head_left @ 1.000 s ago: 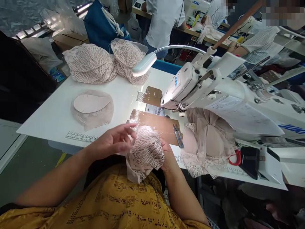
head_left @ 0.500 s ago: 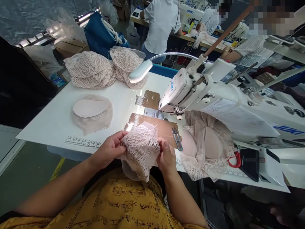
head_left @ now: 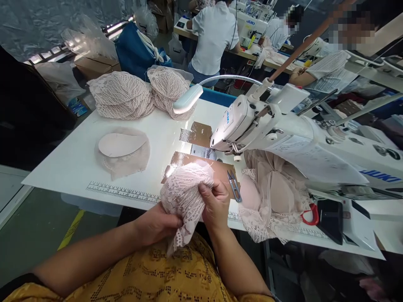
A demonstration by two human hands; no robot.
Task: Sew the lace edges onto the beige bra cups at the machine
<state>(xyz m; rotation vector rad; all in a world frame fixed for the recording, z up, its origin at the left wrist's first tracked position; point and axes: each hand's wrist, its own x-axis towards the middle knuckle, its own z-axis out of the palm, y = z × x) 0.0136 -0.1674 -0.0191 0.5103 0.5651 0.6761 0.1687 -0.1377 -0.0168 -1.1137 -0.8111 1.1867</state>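
Note:
A pale pink lace bra cup [head_left: 184,188] is held between both my hands at the front edge of the white table [head_left: 78,167]. My left hand [head_left: 162,222] grips its lower left edge, with the thumb on top and the other fingers partly hidden beneath. On the upper right edge, my right hand [head_left: 215,199] pinches the lace between thumb and fingers. Thread snips [head_left: 233,186] lie just right of that hand, on a brown plate [head_left: 217,167]. Behind the cup stands the white sewing machine [head_left: 239,121], its needle area lit.
Stacked lace cups [head_left: 121,96] sit at the back left, near a lamp head [head_left: 188,99]. A foam cup on mesh fabric [head_left: 122,144] lies at left. Joined cups [head_left: 273,193], red-handled scissors [head_left: 311,214] and a phone [head_left: 330,220] lie at right. Co-workers sit beyond.
My left hand has moved down to the cup's lower edge. My right hand has shifted up slightly, and the cup has turned so its lace face shows more fully.

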